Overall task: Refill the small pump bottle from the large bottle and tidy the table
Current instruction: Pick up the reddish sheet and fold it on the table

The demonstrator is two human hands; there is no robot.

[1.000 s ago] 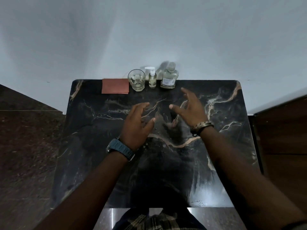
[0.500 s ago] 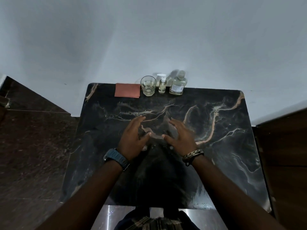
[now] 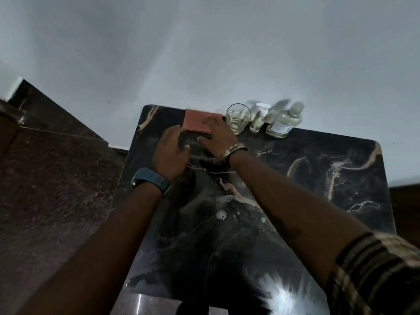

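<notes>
Head view: both open, empty hands have moved up-table, right hand (image 3: 218,135) now over the red cloth (image 3: 195,121), left hand (image 3: 170,153) beside it.

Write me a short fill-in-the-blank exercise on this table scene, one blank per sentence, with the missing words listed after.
1. The right hand reaches over the ____ cloth at the far edge of the table.
2. The small pump bottle stands between the large bottle and the ____.
3. The left hand wears a blue ____ at the wrist.
4. The large bottle's cap is ____.

Missing words: red; glass; watch; on
</notes>
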